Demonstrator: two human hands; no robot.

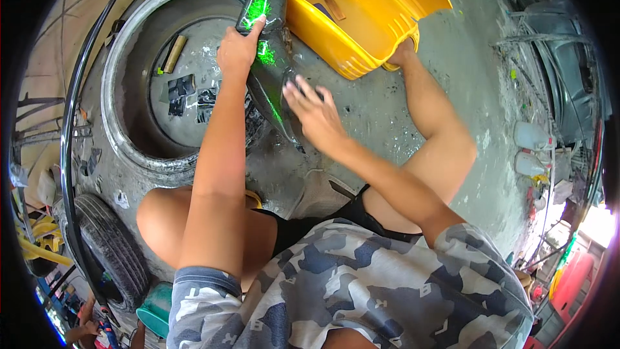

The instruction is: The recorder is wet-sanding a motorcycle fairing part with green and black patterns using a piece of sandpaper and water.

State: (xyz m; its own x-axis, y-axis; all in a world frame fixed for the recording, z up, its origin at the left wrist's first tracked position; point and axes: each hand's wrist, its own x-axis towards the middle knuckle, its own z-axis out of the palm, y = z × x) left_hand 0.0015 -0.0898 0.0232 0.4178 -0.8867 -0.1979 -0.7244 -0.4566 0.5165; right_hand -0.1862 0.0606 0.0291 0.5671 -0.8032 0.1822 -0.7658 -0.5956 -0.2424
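Note:
A long dark plastic fairing panel (274, 52) with bright green graphics slants down in front of me, its narrow tip toward my lap. My left hand (239, 52) grips its left edge, thumb lying on the upper face. On the panel's right side, my right hand (316, 115) presses with its fingers; a dark piece of sandpaper (290, 77) shows at the fingertips, partly hidden and slightly blurred. Left of the panel, a large tire (119, 100) lies flat, with several black sheet pieces (181, 87) and a tan roll (174, 53) inside its ring.
A yellow plastic tub (352, 45) holds cloudy water and a brown strip (332, 4); my right foot is beside it. Another tire (106, 252) and a green basin (155, 310) stand lower left. Plastic jugs (533, 136) line the right. Someone's hands (87, 326) show at lower left.

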